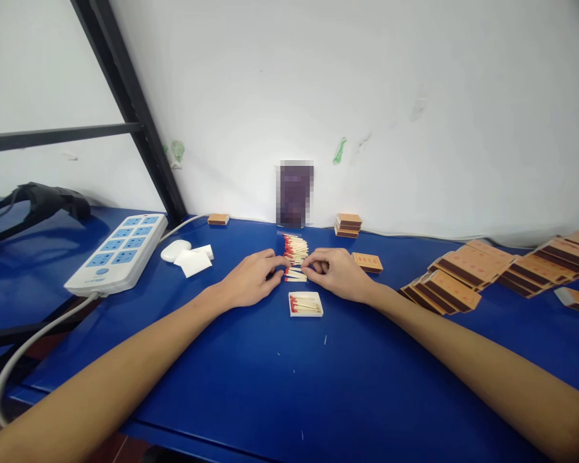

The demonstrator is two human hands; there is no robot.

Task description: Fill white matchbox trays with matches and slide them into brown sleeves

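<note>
Both the left hand and right hand pinch narrowly at a row of red-tipped matches above an open tray, while print on the nearby matchbox is unreadable.

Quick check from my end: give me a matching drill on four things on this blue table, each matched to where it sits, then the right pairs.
Things:
1. open matchbox tray
2. row of matches
3. power strip
4. overlapping matchboxes

Places:
A. far left of the table, cable running off the near edge
B. between the left hand and the right hand, at their fingertips
C. spread along the right side
D. just nearer the camera than the two hands

Pairs: 1-D, 2-B, 3-A, 4-C
</note>
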